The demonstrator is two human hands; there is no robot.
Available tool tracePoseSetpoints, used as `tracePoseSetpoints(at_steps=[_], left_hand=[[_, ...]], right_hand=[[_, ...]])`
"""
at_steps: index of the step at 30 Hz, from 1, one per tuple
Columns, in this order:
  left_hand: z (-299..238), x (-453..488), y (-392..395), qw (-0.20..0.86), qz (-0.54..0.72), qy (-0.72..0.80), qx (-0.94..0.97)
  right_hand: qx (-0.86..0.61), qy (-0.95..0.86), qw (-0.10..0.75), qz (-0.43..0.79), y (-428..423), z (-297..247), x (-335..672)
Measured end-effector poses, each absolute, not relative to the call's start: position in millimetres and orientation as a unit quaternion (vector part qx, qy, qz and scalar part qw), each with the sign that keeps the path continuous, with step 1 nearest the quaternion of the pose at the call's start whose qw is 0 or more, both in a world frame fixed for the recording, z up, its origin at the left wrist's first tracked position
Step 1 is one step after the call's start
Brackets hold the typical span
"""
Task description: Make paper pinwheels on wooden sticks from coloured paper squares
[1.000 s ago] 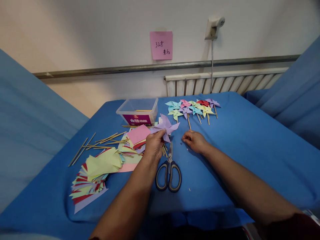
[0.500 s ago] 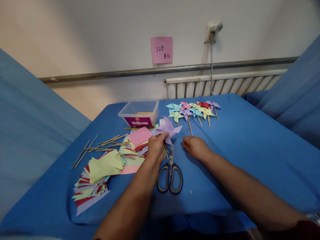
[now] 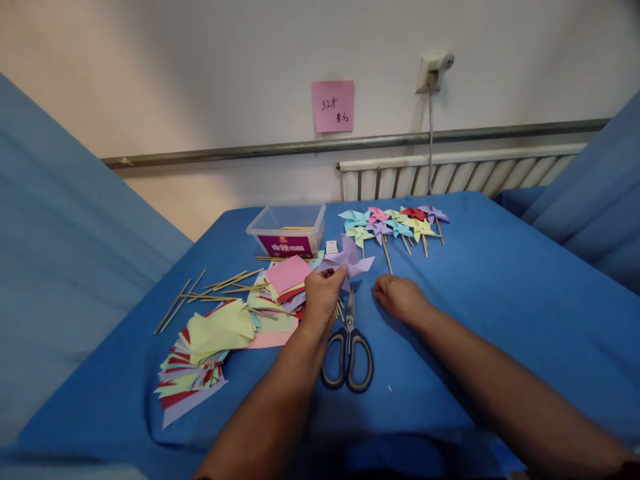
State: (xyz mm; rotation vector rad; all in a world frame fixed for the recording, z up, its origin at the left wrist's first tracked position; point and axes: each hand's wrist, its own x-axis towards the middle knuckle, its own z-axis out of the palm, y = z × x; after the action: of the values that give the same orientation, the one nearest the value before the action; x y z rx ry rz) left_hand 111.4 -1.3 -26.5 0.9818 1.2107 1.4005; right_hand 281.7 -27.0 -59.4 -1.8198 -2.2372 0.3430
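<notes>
My left hand (image 3: 323,297) is closed, pinching a purple paper pinwheel (image 3: 356,265) between thumb and fingers above the table. To its right, my right hand (image 3: 403,299) rests low over the blue cloth with its fingers curled together; whatever they may hold is hidden. Scissors (image 3: 349,323) with dark handles lie between my forearms, their blades pointing away from me. Just behind the held pinwheel stands a small white box (image 3: 331,247). Left of my left hand is a stack of square papers, pink on top (image 3: 289,272).
Finished pinwheels on sticks (image 3: 399,227) lie at the back right. A clear plastic box (image 3: 286,245) holding sticks stands at the back. Loose sticks (image 3: 220,288) and fanned cut papers (image 3: 220,330) cover the left side of the blue table cloth (image 3: 500,287). Blue curtains flank both sides.
The camera view has turned slightly left, so everything sits a little farther right. My left hand still pinches the purple pinwheel, and my right hand remains curled near the table.
</notes>
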Motion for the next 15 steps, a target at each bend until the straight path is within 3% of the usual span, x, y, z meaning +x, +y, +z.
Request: tracePoseSetpoints(at_steps=[9, 15], left_hand=[[-33, 113, -1, 0.436, 0.544, 0.52, 0.494], [-29, 119, -11, 0.393, 0.497, 0.526, 0.567]], right_hand=[[-0.519, -0.61, 0.495, 0.337, -42, -48, 270], [-0.522, -0.572, 0.561, 0.294, -40, -43, 257]])
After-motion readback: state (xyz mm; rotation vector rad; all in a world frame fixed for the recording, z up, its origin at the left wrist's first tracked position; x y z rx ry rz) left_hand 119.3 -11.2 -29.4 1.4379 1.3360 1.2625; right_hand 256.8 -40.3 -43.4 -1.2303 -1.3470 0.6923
